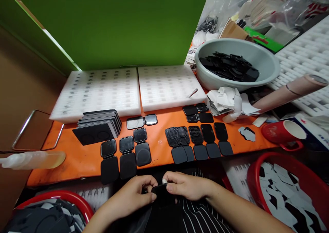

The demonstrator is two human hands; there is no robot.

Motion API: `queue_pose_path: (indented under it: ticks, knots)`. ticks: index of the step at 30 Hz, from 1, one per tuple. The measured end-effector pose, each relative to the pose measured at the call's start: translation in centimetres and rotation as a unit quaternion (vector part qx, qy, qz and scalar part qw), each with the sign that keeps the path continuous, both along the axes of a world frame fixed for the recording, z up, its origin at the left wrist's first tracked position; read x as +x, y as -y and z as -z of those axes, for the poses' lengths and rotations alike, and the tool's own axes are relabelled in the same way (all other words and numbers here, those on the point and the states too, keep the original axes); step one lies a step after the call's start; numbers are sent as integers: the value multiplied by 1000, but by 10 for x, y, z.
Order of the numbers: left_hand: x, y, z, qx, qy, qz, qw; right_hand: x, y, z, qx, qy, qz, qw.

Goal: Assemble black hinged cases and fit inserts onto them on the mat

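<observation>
Low in front of me, over my lap, a flat black piece (161,190) with rounded corners sits between my two hands. My left hand (135,195) pinches its left side with thumb and fingers. On the other side, my right hand (189,187) grips the upper right edge, and something white covers a fingertip. The piece's lower part blends into dark clothing. Just beyond the hands, several hinged black two-panel pieces (128,166) lie unfolded at the left. More of them (200,152) lie in a row at the right, some with textured upper panels.
An orange-covered table (159,150) carries white foam blocks (102,95), a stack of dark cards (96,130), a glue bottle (38,159), and a red mug (280,133). A grey basin (233,82) holds black pieces. Red tubs (86,205) with scraps stand either side below.
</observation>
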State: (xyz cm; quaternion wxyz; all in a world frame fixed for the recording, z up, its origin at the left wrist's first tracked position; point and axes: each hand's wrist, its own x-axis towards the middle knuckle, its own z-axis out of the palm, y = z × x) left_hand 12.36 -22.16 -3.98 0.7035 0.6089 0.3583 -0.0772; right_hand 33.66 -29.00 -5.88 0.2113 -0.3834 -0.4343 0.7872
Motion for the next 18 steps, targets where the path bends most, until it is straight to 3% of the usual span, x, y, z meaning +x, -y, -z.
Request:
queue_pose_path:
  ticks: [7, 12, 15, 18]
  knots:
    - [2, 1, 4, 19, 4, -4, 1000, -1, 1, -4, 25, 58, 27, 998]
    - [-5, 1, 10, 34, 4, -19, 999, 3, 4, -8, 62, 112, 86, 988]
    - [-8, -5, 13, 4, 11, -95, 995, 10, 6, -6, -4, 95, 149, 984]
    - [1, -13, 19, -34, 47, -222, 973, 18, 8, -3, -39, 111, 206, 972]
